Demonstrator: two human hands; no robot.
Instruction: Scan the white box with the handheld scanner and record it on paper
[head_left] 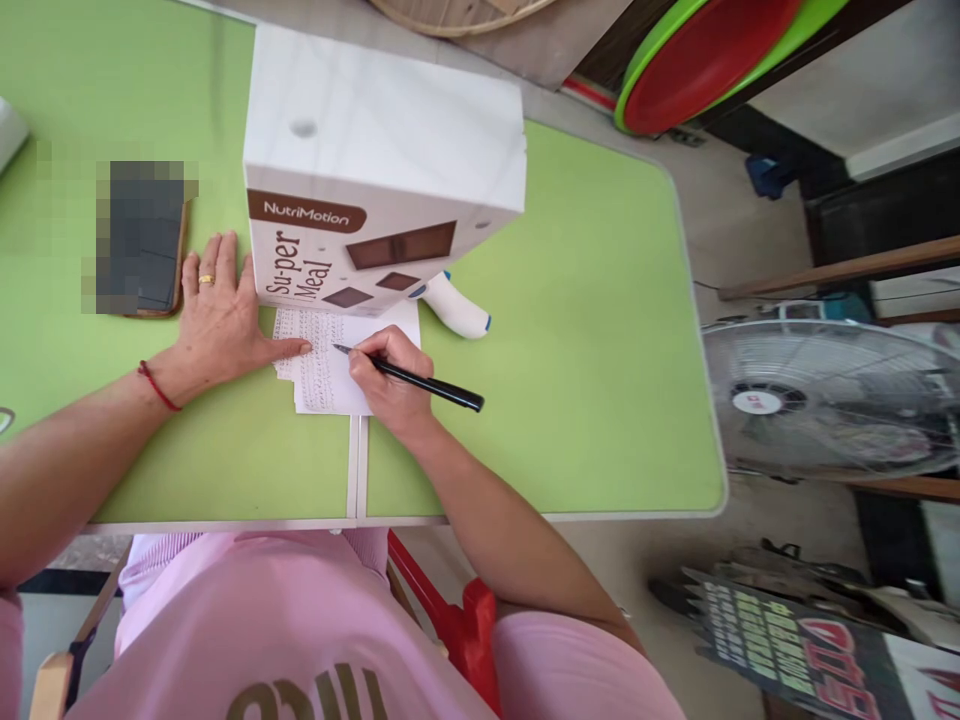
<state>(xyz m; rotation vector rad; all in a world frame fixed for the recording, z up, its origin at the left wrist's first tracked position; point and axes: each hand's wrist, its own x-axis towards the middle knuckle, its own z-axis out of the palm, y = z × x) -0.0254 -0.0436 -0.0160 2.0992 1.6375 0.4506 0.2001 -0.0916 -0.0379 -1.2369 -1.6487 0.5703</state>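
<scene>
My right hand (397,375) grips a black pen (435,388), its tip at a sheet of paper (345,380) with rows of small handwriting. My left hand (220,315) lies flat with the fingers spread, the thumb resting on the paper's left part. Between my hands and the far side stands a white box (382,130) printed "NutriMotion" and "Su-per Meal"; the far part of the paper goes out of sight by its base. Left of my left hand lies a dark phone (146,240), partly blurred out.
The green table (585,400) has a pale rim and a seam near me. A white and blue handheld object (457,305) lies right of the box. Off the right edge stands a fan (825,400). Red and green basins (705,65) lie beyond the far right.
</scene>
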